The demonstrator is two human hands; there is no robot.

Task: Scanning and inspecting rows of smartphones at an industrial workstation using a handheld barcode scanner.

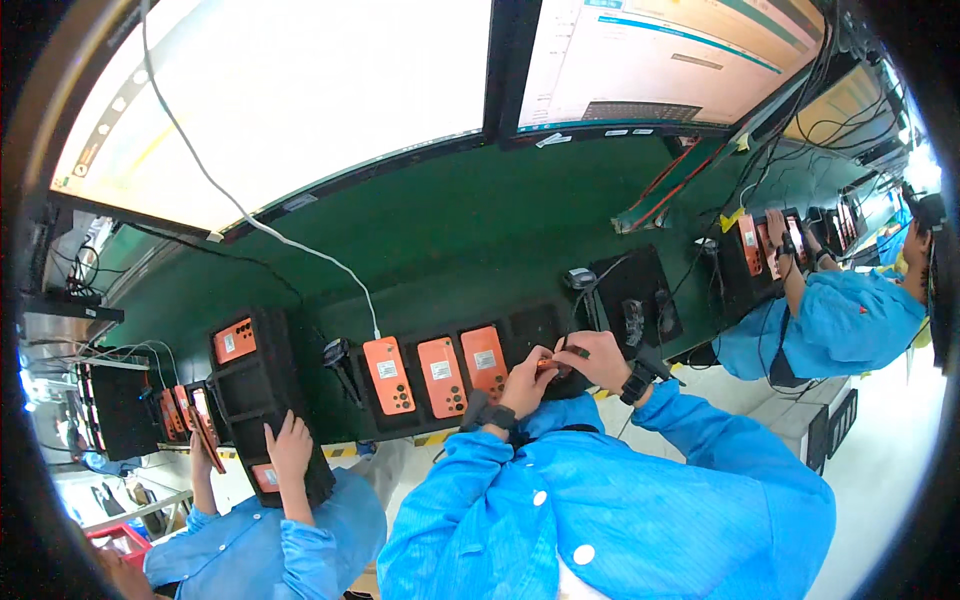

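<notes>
blue sleeves are coming up from the lower edge, both wrists wearing dark bands, and the two hands are meeting right over the bench edge. the left hand (527,380) is curling in, fingers pinching a small orange device (549,364) from its left end. the right hand (592,357) is closing over the same piece from the right and above, fingertips pressed down on it, so both hands are gripping it between them, just above the right end of a black tray (520,322).

in that tray three orange devices are sitting upright side by side: one at the left (388,375), one in the middle (441,377), one at the right (484,361), just beside the left hand. a white cable (250,222) is running down to the leftmost one. a black fixture (630,290) is standing just right of the hands.

further left, another person's hand (290,447) is resting on a tall black rack (262,390) holding an orange unit (234,341) near its top. far right, a third person in blue is reaching both hands to more orange devices (752,245). beyond the green bench (440,230), two bright monitors are glowing, the left one (290,90) and the right one (660,60).
</notes>
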